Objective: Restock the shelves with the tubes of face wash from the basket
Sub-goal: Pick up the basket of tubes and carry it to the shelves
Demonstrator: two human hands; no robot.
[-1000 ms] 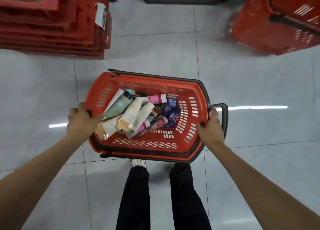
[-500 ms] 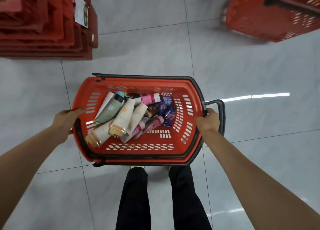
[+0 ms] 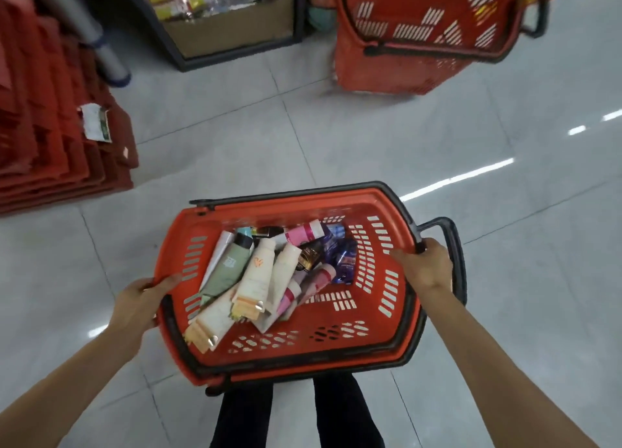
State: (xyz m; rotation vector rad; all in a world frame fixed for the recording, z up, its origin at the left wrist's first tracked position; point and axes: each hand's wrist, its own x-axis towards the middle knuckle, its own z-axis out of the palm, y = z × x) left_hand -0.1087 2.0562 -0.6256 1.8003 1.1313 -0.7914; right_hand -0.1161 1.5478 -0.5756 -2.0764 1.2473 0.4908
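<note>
Left hand [image 3: 141, 299] and right hand [image 3: 424, 265] grip opposite rims of the basket [image 3: 336, 356], fingers closed, above the floor [image 3: 336, 137]. Tubes [image 3: 255, 276] lie loosely piled inside; tilting could spill them

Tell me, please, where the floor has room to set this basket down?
Bare tiles lie ahead, between the stacked red baskets, the cardboard box and the other red basket. The carried basket itself is crowded on its left with tubes.

Red basket [image 3: 377, 316] held level above the floor — mixed tubes [image 3: 259, 272] heaped at its left.
</note>
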